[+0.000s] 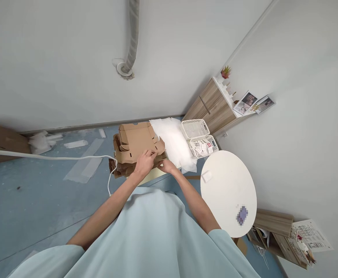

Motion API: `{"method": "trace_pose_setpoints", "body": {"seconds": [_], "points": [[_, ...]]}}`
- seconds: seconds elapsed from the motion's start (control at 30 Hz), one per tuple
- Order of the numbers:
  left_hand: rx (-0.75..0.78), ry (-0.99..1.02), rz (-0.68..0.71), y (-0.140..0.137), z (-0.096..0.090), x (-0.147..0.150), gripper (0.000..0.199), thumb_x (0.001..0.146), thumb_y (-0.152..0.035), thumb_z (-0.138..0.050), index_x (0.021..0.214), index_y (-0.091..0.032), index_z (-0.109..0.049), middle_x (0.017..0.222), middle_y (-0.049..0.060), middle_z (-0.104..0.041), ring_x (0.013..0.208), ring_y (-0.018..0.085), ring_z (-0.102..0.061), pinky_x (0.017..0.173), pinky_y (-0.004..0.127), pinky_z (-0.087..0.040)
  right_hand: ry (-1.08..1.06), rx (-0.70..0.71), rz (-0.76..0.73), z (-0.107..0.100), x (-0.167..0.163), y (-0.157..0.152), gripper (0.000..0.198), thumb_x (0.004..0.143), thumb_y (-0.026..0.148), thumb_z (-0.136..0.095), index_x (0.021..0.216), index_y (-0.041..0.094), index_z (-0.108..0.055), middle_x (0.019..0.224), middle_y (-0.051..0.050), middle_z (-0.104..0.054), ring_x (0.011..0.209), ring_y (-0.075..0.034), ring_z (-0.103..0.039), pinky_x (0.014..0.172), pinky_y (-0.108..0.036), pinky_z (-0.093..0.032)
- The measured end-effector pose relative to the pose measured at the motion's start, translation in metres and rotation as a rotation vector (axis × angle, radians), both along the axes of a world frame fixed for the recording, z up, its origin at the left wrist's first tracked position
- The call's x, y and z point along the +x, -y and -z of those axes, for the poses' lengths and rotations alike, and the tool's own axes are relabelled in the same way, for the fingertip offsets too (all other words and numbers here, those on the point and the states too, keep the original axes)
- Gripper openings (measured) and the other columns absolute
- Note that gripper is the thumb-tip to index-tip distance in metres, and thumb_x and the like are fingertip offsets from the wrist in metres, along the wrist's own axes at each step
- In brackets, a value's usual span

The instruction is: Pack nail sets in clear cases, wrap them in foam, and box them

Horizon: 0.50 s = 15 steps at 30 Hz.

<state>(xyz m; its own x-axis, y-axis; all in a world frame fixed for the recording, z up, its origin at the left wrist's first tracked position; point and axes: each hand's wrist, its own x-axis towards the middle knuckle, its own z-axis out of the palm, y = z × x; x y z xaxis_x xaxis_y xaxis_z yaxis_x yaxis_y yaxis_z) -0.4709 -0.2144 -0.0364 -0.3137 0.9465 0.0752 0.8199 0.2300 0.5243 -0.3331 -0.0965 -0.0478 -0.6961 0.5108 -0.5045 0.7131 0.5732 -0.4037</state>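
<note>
A flattened brown cardboard box (pixel 140 139) lies on top of a stack of similar folded boxes, its flaps and slots facing up. My left hand (pixel 144 164) is closed at its near right corner, fingers on a flap there. Just to the right, my right hand (pixel 167 166) grips the lower edge of the same corner, its fingertips partly hidden by the cardboard. White foam sheets (pixel 171 139) lie beside the stack on the right.
Two white plastic baskets (pixel 192 129) stand beyond the foam, the nearer holding printed cards (pixel 202 148). A round white table (pixel 228 189) is to my right. A white cable (pixel 56 158) runs in from the left. Wrapping scraps (pixel 83 162) lie on the blue floor.
</note>
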Motion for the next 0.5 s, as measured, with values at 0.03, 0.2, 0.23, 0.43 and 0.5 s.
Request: {"method": "trace_pose_setpoints", "body": {"seconds": [0.03,0.2,0.23,0.43,0.5], "points": [[0.067,-0.019,-0.012,-0.001,-0.009,-0.002,0.057,0.092,-0.003,-0.049,0.137,-0.020,-0.077,0.134,0.019,-0.072,0.122,0.035,-0.064,0.102,0.050,-0.055,-0.037,-0.022,0.028,-0.005,0.002,-0.002,0.016,0.096,0.023,-0.071,0.095,0.025,-0.086,0.107,-0.006,-0.085,0.106,-0.028,-0.079,0.092,-0.033,-0.061],[0.375,-0.099,0.010,-0.013,-0.060,-0.002,0.061,0.094,-0.005,-0.049,0.148,-0.024,-0.071,0.136,0.017,-0.073,0.126,0.034,-0.065,0.107,0.053,-0.054,-0.477,-0.203,0.434,-0.057,0.024,-0.020,0.044,0.108,0.055,-0.055,0.108,0.020,-0.082,0.112,-0.010,-0.084,0.098,-0.024,-0.081,0.086,-0.032,-0.062],[0.426,-0.116,0.041,-0.016,-0.069,0.001,0.061,0.095,-0.005,-0.050,0.149,-0.024,-0.070,0.137,0.016,-0.073,0.129,0.033,-0.064,0.110,0.054,-0.053,-0.596,-0.228,0.510,-0.072,0.031,-0.026,0.056,0.109,0.064,-0.048,0.107,0.019,-0.081,0.115,-0.012,-0.084,0.095,-0.024,-0.082,0.083,-0.032,-0.062],[0.643,-0.143,0.300,-0.044,-0.100,0.047,0.063,0.099,0.001,-0.047,0.152,-0.027,-0.067,0.136,0.012,-0.075,0.135,0.027,-0.066,0.124,0.057,-0.046,-0.868,-0.082,0.836,-0.158,0.103,-0.043,0.069,0.087,0.085,-0.068,0.094,0.017,-0.079,0.101,-0.013,-0.084,0.092,-0.026,-0.081,0.070,-0.031,-0.062],[0.680,-0.118,0.421,-0.055,-0.103,0.070,0.064,0.099,0.001,-0.047,0.154,-0.028,-0.065,0.137,0.012,-0.075,0.137,0.026,-0.066,0.126,0.057,-0.046,-0.867,0.000,0.923,-0.171,0.135,-0.038,0.065,0.084,0.082,-0.074,0.093,0.018,-0.080,0.098,-0.012,-0.085,0.093,-0.027,-0.080,0.070,-0.031,-0.062]]}}
